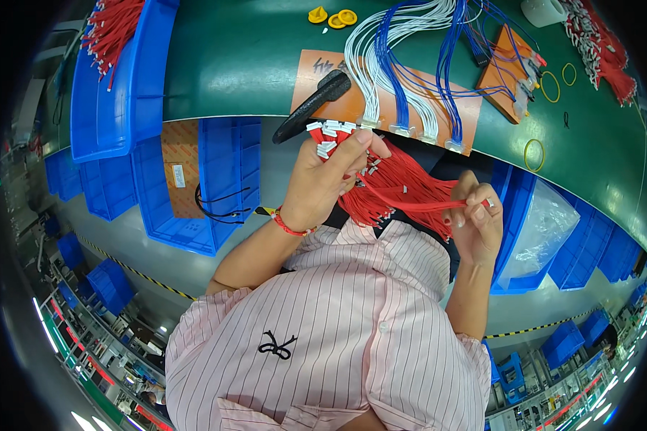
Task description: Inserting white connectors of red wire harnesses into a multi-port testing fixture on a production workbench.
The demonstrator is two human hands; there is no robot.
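Beyond my hands runs a green bench [244, 65] with a curved edge, and blue bins [122, 86] sit on its left end. Below my left hand more blue bins [194, 187] are stacked on the grey floor [122, 244], which a yellow-black tape line [144, 276] crosses. Below my right hand, blue crates [589, 251] line the bench, and lit shelving [86, 345] fills the far edges.

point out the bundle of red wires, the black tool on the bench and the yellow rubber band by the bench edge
bundle of red wires [402, 188], head view, middle of the strands
black tool [310, 107], head view, mid handle
yellow rubber band [533, 154], head view, on its ring
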